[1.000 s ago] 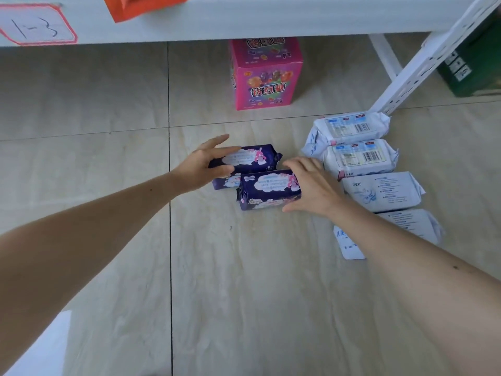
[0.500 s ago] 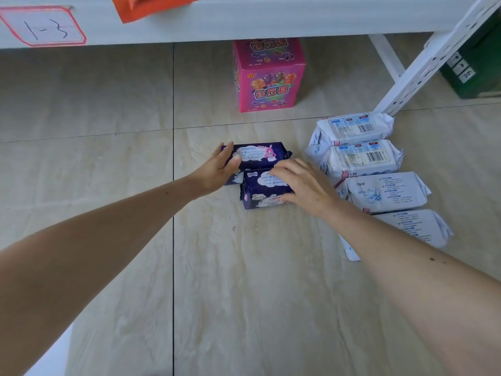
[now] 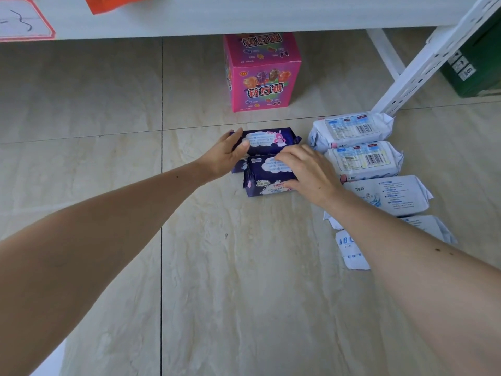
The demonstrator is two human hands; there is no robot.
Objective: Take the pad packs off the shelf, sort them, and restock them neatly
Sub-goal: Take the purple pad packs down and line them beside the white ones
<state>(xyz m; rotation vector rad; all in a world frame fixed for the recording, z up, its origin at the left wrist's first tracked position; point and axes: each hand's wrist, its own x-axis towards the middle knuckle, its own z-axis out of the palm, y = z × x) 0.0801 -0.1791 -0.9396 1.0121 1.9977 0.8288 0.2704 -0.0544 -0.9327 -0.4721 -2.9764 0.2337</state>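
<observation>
Two dark purple pad packs lie side by side on the tiled floor. My left hand (image 3: 227, 154) grips the left end of the far purple pack (image 3: 273, 139), thumb on top. My right hand (image 3: 306, 172) grips the right end of the near purple pack (image 3: 264, 183), fingers over its top and thumb on its front. To the right, several white pad packs lie in a column running toward me, the farthest white pack (image 3: 349, 130) by the shelf post and the nearest partly under my right forearm.
A pink candy box (image 3: 261, 77) stands on the floor behind the purple packs, under the white shelf board (image 3: 244, 14). The slanted white shelf post (image 3: 423, 66) rises at the right, with a green box (image 3: 477, 66) beyond it. Bare tiles stretch to the left and toward me.
My left hand closed from open beside the far purple pack to gripping its left end. My right hand stayed on the near pack. The two packs now lie closer together.
</observation>
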